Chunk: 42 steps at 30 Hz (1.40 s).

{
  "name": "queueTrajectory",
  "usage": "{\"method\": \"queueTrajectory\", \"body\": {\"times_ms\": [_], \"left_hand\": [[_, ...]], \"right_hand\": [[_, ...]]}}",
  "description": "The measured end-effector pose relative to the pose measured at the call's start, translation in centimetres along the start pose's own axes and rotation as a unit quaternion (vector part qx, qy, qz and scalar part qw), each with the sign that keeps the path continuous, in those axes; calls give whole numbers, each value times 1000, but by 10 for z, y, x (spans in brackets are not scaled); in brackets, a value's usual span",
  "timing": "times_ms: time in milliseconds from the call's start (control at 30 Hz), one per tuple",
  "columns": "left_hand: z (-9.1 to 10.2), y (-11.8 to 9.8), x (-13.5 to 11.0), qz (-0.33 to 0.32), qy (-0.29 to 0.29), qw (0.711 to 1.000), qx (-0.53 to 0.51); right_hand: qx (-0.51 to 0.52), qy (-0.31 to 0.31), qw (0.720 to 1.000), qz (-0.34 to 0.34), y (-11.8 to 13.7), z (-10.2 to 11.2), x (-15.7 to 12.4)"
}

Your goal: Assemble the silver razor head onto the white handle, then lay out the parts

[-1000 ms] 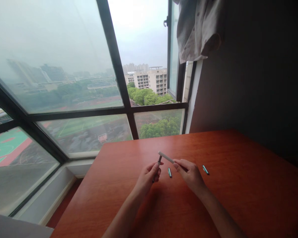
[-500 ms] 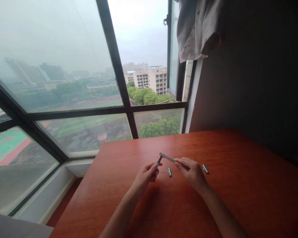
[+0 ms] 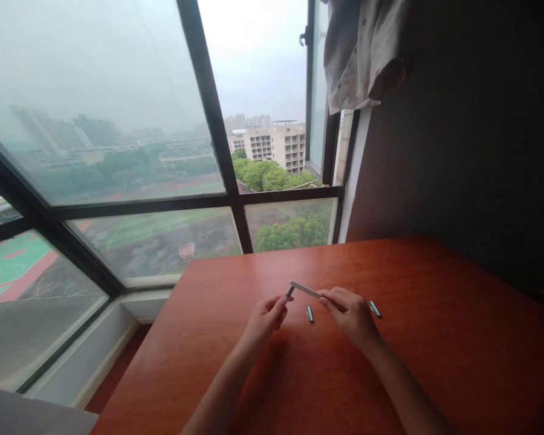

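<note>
A pale, slim razor handle [image 3: 306, 289] runs from my right hand up to the left. My right hand [image 3: 351, 311] is closed around its lower end. At the far end a short dark neck [image 3: 291, 291] angles down toward my left fingertips. My left hand [image 3: 268, 317] is closed in a pinch at that neck's tip; anything small between the fingertips is hidden. Between my hands, on the table, lies a small green, white and black razor cartridge [image 3: 309, 313]. A second razor cartridge [image 3: 375, 309] rests just right of my right hand.
The reddish-brown wooden table [image 3: 208, 362] stretches beneath both hands. Dark-framed windows [image 3: 140, 208] stand beyond its far and left edges. A pale garment [image 3: 362, 54] hangs at the upper right, before a dark wall [image 3: 457, 139].
Both hands keep their grip with almost no movement. The left fingertips and the neck have shifted very slightly.
</note>
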<state>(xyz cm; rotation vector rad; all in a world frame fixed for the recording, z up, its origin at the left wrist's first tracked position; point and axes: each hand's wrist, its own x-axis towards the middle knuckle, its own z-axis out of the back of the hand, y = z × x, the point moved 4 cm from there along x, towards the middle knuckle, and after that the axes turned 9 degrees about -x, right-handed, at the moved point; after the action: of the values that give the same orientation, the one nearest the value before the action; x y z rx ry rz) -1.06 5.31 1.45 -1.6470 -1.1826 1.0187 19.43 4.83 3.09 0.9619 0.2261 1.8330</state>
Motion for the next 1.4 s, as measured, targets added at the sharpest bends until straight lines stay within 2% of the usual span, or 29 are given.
{"method": "queueTrajectory", "body": {"times_ms": [333,533,667,867,967,1133,1267,1400], "left_hand": [[4,-10,-1,-21,-33,998,-56],[6,-9,2,-46,-27,998,-36],[5,-9,2,-66,-22,998,-2],[4,-10,-1,-97,-54,993,49],[4,-12,-2,-110,-63,990,58],[4,-15,-2,-124,-69,988,64],[7,-15,-2,-131,-85,985,68],[8,-13,-2,-130,-100,984,70]], "right_hand": [[-18,-10,1000,-12,-3,2,1],[35,-46,996,-61,-5,7,2],[70,-7,995,-77,0,-1,1],[143,45,983,-107,5,-15,-2],[140,40,984,-103,4,-16,-2],[92,-10,991,-93,1,-10,0],[89,-21,995,-50,6,-8,0],[40,-29,999,-19,10,-7,-1]]}}
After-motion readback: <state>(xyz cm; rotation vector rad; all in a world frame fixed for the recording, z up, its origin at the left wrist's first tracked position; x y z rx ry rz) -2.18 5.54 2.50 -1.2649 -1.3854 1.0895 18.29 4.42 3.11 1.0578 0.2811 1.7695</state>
